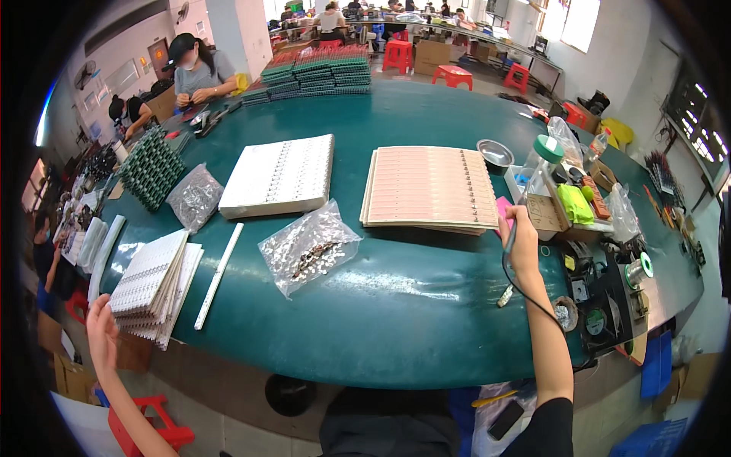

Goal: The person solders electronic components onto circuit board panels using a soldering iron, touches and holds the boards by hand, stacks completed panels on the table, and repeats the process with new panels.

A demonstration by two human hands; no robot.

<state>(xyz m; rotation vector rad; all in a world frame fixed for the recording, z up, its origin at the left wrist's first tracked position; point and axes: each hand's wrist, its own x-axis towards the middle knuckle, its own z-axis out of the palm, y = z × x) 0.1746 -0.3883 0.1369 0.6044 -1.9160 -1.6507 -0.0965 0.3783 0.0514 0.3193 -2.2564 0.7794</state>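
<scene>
On the table (pixel 343 335), a strip (pixel 218 277) lies between board stack (pixel 151 278) and bag (pixel 316 250).

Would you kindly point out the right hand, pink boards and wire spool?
Right hand (pixel 522 241): head view, its middle.
Pink boards (pixel 426 186): head view, top face.
Wire spool (pixel 633 274): head view, wound wire.

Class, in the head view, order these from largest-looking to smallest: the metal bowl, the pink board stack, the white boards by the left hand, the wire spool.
1. Pink board stack
2. White boards
3. Metal bowl and wire spool: too alike to rank.
</scene>
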